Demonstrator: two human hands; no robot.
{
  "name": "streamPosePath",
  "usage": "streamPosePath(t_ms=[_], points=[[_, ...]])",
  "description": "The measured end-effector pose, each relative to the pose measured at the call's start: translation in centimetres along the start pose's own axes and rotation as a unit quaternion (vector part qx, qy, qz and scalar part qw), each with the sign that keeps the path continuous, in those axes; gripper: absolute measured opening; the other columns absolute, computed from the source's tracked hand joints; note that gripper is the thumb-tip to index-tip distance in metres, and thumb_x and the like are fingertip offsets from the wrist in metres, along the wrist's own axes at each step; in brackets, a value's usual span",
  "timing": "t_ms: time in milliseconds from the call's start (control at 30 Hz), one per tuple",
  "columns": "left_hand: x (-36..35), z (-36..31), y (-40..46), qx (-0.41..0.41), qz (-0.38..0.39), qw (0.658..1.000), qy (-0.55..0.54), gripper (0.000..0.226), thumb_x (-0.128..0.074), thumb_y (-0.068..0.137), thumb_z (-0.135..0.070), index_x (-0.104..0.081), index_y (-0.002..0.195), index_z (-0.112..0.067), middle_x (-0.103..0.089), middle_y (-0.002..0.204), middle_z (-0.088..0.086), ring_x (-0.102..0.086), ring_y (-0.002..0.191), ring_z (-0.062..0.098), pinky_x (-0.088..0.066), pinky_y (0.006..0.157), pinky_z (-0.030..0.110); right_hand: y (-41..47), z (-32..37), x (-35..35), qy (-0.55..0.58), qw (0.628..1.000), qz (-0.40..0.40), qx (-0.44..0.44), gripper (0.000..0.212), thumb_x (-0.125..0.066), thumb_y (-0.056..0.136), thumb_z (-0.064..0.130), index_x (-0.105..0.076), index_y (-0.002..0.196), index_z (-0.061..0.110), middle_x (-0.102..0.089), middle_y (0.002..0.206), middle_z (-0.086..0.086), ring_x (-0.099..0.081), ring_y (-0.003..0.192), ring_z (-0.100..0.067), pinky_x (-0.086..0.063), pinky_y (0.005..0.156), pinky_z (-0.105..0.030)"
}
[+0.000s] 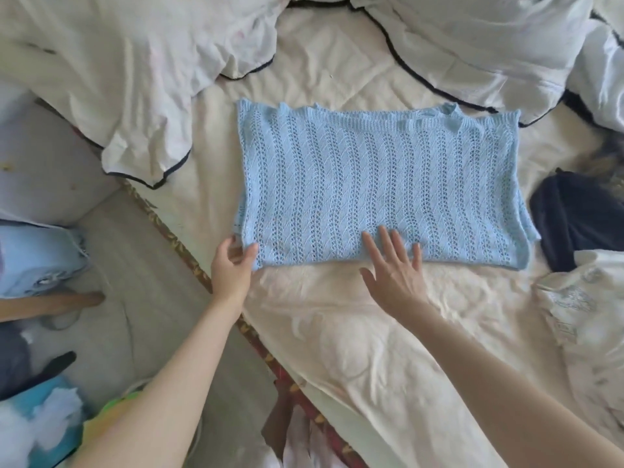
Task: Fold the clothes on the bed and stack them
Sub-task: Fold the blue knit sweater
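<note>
- Under everything we see the bed (337,349), its cream sheet wrinkled, filling most of the view.
- Across the far side we find a white duvet (135,69) with dark piping, bunched up at the left and right.
- At the middle of the bed lies the blue knit (378,184), folded into a flat rectangle, its ribbed hem along the far edge and its near edge just in front of our hands.
- Left of the bed we see the pale floor (141,275), with blurred items scattered on it that we cannot identify.
- At the right edge sits a dark garment (574,217), close beside the knit's right side, apparently not touching it.
- Just nearer than that we see white clothes (584,315) in a crumpled heap, touching the dark garment.
- Our right hand (396,275) rests flat on the knit's near edge, fingers (388,244) straight and spread, grasping nothing.
- Our left hand (233,268) is at the knit's near-left corner, thumb and fingers curled round it, pinching the fabric.
</note>
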State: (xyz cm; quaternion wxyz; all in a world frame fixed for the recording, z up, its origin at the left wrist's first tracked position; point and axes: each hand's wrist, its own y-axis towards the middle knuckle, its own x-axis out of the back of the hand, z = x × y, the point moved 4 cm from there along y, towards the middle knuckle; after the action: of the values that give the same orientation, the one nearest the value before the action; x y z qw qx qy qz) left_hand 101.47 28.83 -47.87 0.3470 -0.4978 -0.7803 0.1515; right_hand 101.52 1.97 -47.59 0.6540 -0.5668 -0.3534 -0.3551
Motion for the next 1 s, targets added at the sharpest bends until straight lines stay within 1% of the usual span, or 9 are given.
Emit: streamPosePath(t_ms=[100, 267, 400, 533, 600, 667, 800, 900, 1000], points=[[-0.2, -0.4, 0.8, 0.045, 0.002, 0.997, -0.065, 0.047, -0.066, 0.088, -0.022, -0.048, 0.130, -0.008, -0.060, 0.102, -0.006, -0.058, 0.078, 0.007, -0.047, 0.058, 0.018, 0.0, 0.3, 0.2, 0.001, 1.000, -0.001, -0.009, 0.064, -0.037, 0.099, 0.042, -0.001, 0.152, 0.031, 0.003, 0.160, -0.002, 0.004, 0.147, -0.023, -0.001, 0.117, -0.054], [1.7, -1.7, 0.5, 0.029, -0.004, 0.997, -0.073, 0.026, -0.065, 0.089, -0.015, -0.056, 0.113, -0.016, -0.060, 0.096, -0.001, -0.058, 0.082, 0.011, -0.050, 0.072, 0.027, -0.2, 0.9, 0.5, 0.033, 0.999, 0.004, -0.030, 0.062, -0.039, 0.099, 0.041, -0.007, 0.152, 0.031, 0.000, 0.160, -0.004, 0.001, 0.147, -0.024, -0.003, 0.116, -0.055], [4.6, -2.9, -1.1, -0.022, -0.004, 0.999, -0.029, 0.015, -0.063, 0.089, -0.018, -0.057, 0.102, -0.022, -0.058, 0.084, -0.009, -0.053, 0.071, 0.000, -0.044, 0.061, 0.010, -1.4, 2.2, 0.7, 0.048, 0.998, 0.010, -0.034, 0.061, -0.039, 0.099, 0.040, -0.009, 0.152, 0.031, -0.001, 0.160, -0.005, -0.001, 0.147, -0.025, -0.006, 0.117, -0.052], [7.3, -4.6, -2.2, -0.012, 0.008, 0.999, -0.047, 0.019, -0.060, 0.091, -0.017, -0.058, 0.111, -0.016, -0.060, 0.086, -0.002, -0.054, 0.072, 0.009, -0.044, 0.069, 0.022, -3.1, 4.6, 1.1, 0.060, 0.998, 0.010, -0.019, 0.060, -0.037, 0.100, 0.040, -0.008, 0.151, 0.032, -0.002, 0.160, -0.003, -0.002, 0.147, -0.023, -0.002, 0.116, -0.052], [8.5, -5.1, -2.1, 0.014, 0.025, 0.998, -0.058, 0.024, -0.058, 0.093, -0.015, -0.058, 0.117, -0.011, -0.065, 0.099, 0.002, -0.060, 0.085, 0.015, -0.048, 0.078, 0.030, -3.8, 6.5, 1.0, 0.070, 0.997, 0.018, 0.004, 0.059, -0.036, 0.100, 0.041, -0.009, 0.151, 0.032, -0.002, 0.161, -0.001, 0.000, 0.147, -0.021, 0.002, 0.116, -0.052], [9.2, -5.2, -2.0, 0.074, 0.056, 0.993, -0.068, 0.022, -0.058, 0.093, -0.010, -0.059, 0.114, -0.008, -0.064, 0.104, 0.004, -0.060, 0.085, 0.016, -0.049, 0.074, 0.029, -4.1, 8.1, 0.7, 0.086, 0.995, 0.040, 0.023, 0.059, -0.035, 0.100, 0.041, -0.009, 0.151, 0.030, -0.001, 0.161, 0.000, 0.002, 0.147, -0.019, 0.003, 0.116, -0.050], [8.1, -6.2, -2.6, 0.183, 0.065, 0.977, -0.092, 0.007, -0.061, 0.089, -0.004, -0.060, 0.096, -0.003, -0.055, 0.085, 0.006, -0.047, 0.066, 0.014, -0.042, 0.059, 0.025, -3.7, 8.3, 0.7, 0.114, 0.990, 0.079, 0.028, 0.058, -0.037, 0.100, 0.038, -0.010, 0.151, 0.030, -0.001, 0.161, 0.001, -0.001, 0.147, -0.018, -0.001, 0.117, -0.049], [6.3, -8.6, -3.3, 0.105, 0.037, 0.992, -0.063, 0.008, -0.060, 0.091, -0.009, -0.061, 0.096, -0.015, -0.054, 0.079, 0.001, -0.046, 0.065, 0.013, -0.042, 0.061, 0.024, -3.1, 7.3, 1.6, 0.197, 0.977, 0.078, 0.031, 0.056, -0.040, 0.100, 0.033, -0.017, 0.151, 0.027, -0.012, 0.160, 0.001, -0.014, 0.146, -0.018, -0.013, 0.118, -0.042], [3.0, -11.6, -5.3, -0.010, 0.033, 0.999, -0.016, 0.010, -0.058, 0.092, -0.014, -0.061, 0.099, -0.020, -0.049, 0.071, -0.004, -0.042, 0.059, 0.010, -0.040, 0.059, 0.022, -2.8, 5.4, 2.8, 0.362, 0.930, 0.059, -0.013, 0.053, -0.044, 0.099, 0.023, -0.027, 0.149, 0.018, -0.032, 0.153, -0.005, -0.036, 0.137, -0.020, -0.026, 0.108, -0.028]])
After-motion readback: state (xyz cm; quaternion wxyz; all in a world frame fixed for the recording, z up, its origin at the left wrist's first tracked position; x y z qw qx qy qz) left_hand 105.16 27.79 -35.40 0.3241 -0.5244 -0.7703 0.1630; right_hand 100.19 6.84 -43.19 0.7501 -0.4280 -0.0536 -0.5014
